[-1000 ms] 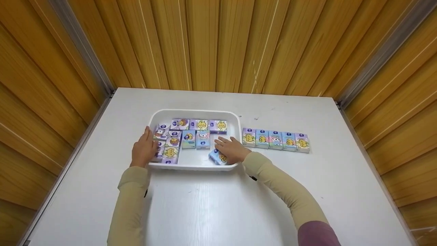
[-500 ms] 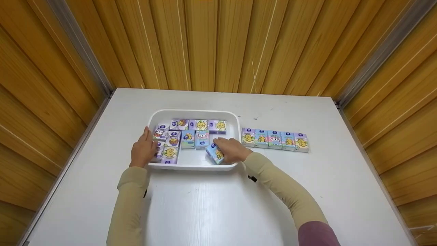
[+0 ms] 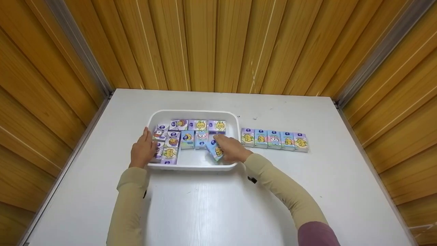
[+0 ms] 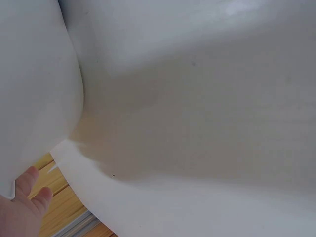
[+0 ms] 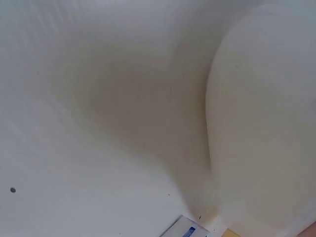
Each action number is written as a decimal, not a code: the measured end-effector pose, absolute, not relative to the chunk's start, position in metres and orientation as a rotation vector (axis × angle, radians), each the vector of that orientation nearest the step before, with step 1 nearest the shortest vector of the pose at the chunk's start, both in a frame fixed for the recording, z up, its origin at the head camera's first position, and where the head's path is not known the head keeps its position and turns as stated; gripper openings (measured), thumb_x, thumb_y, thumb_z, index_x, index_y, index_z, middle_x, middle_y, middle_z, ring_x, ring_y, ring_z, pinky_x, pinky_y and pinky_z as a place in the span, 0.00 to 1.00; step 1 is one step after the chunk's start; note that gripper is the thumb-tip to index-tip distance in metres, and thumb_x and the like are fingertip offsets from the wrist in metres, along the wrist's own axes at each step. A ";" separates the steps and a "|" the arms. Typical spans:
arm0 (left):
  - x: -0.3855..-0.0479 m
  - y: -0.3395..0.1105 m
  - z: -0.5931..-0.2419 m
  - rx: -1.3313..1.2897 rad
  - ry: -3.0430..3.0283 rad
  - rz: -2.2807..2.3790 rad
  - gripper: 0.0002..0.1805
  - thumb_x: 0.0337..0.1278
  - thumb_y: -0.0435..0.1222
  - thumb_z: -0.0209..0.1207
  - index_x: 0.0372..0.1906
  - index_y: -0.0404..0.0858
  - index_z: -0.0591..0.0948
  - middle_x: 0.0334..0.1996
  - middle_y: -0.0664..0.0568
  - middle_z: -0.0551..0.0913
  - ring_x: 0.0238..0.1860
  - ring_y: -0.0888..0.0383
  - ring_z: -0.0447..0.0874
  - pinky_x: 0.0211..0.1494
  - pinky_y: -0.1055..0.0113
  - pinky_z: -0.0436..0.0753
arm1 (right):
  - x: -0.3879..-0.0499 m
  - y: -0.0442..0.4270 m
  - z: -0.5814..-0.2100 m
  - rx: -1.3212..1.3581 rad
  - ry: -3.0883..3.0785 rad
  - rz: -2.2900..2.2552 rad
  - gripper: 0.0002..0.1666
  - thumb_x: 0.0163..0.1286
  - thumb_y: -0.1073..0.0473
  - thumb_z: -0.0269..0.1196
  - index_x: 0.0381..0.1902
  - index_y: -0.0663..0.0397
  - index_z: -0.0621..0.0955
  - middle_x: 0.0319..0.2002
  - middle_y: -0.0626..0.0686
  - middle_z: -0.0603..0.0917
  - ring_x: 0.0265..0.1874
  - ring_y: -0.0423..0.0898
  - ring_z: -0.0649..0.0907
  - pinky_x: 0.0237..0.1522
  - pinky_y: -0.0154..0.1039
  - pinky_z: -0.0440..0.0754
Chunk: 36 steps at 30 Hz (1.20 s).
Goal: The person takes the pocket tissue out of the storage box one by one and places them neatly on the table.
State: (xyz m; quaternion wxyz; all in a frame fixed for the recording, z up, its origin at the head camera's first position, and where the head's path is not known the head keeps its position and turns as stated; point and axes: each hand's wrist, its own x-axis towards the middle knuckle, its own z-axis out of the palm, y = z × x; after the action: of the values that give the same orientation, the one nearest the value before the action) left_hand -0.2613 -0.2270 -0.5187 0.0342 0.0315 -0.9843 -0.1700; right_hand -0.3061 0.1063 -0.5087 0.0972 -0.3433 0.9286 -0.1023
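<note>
A white tray [image 3: 191, 167] holds several small pocket tissue packs in purple and blue wrappers with cartoon prints. At its front right, my right hand [image 3: 233, 150] grips a blue tissue pack [image 3: 214, 149] that lies slanted, thumb on its upper side. The fingers beneath are hidden. My left hand [image 3: 141, 150] rests on the left rim with fairly straight fingers, close to a purple tissue pack [image 3: 159, 150]. In the left wrist view, fingertips [image 4: 43, 195] show outside the tray wall [image 4: 34, 89]. The right wrist view shows mostly the tray's outer wall [image 5: 261, 123].
Several tissue packs [image 3: 274, 139] stand in a side-by-side row on the white table [image 3: 211, 205], just right of the tray. Bare tray floor [image 3: 193, 158] shows between the left packs and the held one. Wood-patterned walls [image 3: 222, 44] enclose the table's back and sides.
My right hand has gone from lying over the blue pack to gripping it. The pack has turned more upright in view and shifted slightly left and away. My left hand stays at the rim.
</note>
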 end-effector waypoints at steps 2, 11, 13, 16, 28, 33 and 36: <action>-0.261 -0.227 -0.519 0.098 -3.024 -0.530 0.33 0.63 0.43 0.41 0.66 0.28 0.50 0.68 0.39 0.46 0.63 0.39 0.56 0.63 0.47 0.61 | -0.307 0.107 -0.509 -1.027 2.766 -0.324 0.53 0.42 0.67 0.66 0.66 0.59 0.53 0.66 0.60 0.58 0.64 0.53 0.61 0.66 0.44 0.57; -0.262 -0.228 -0.519 0.087 -3.029 -0.532 0.33 0.62 0.43 0.41 0.66 0.28 0.50 0.68 0.39 0.46 0.64 0.39 0.55 0.62 0.45 0.61 | -0.308 0.113 -0.508 -1.050 2.841 -0.433 0.56 0.40 0.58 0.71 0.64 0.60 0.55 0.65 0.59 0.59 0.64 0.53 0.62 0.64 0.43 0.62; -0.262 -0.229 -0.520 0.076 -3.025 -0.528 0.33 0.62 0.43 0.41 0.66 0.28 0.51 0.68 0.39 0.46 0.64 0.40 0.54 0.61 0.45 0.62 | -0.309 0.114 -0.507 -1.042 2.869 -0.466 0.53 0.41 0.61 0.70 0.64 0.59 0.56 0.64 0.57 0.61 0.60 0.51 0.67 0.61 0.42 0.66; -0.262 -0.230 -0.521 0.065 -3.024 -0.522 0.33 0.62 0.43 0.41 0.65 0.27 0.51 0.68 0.39 0.47 0.64 0.40 0.54 0.60 0.44 0.62 | -0.310 0.116 -0.507 -1.017 2.922 -0.491 0.50 0.43 0.65 0.67 0.64 0.60 0.56 0.64 0.56 0.61 0.60 0.50 0.68 0.61 0.41 0.67; -0.263 -0.230 -0.521 0.077 -3.023 -0.529 0.32 0.62 0.43 0.41 0.66 0.28 0.51 0.69 0.40 0.46 0.64 0.40 0.55 0.61 0.45 0.62 | -0.318 0.128 -0.502 -0.955 2.981 -0.587 0.50 0.45 0.67 0.64 0.66 0.60 0.54 0.62 0.56 0.65 0.56 0.50 0.72 0.59 0.40 0.69; -0.263 -0.229 -0.521 0.095 -3.044 -0.532 0.33 0.63 0.43 0.40 0.66 0.29 0.49 0.69 0.40 0.45 0.65 0.40 0.53 0.63 0.46 0.59 | -0.323 0.136 -0.494 -0.890 3.078 -0.686 0.49 0.43 0.65 0.63 0.65 0.62 0.56 0.59 0.58 0.69 0.49 0.50 0.76 0.51 0.41 0.76; -0.263 -0.229 -0.521 0.091 -3.047 -0.529 0.33 0.63 0.43 0.40 0.66 0.29 0.49 0.69 0.40 0.44 0.65 0.40 0.52 0.63 0.45 0.59 | -0.327 0.142 -0.487 -0.834 3.120 -0.707 0.50 0.45 0.62 0.65 0.65 0.64 0.55 0.61 0.60 0.66 0.54 0.53 0.74 0.54 0.43 0.74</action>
State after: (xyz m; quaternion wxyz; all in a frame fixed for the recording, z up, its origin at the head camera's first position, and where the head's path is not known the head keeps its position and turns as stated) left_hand -0.2633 -0.2292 -0.5210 0.0238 0.0295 -0.9845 -0.1710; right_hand -0.3268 0.1418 -0.4874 -0.0823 -0.2514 0.9405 -0.2132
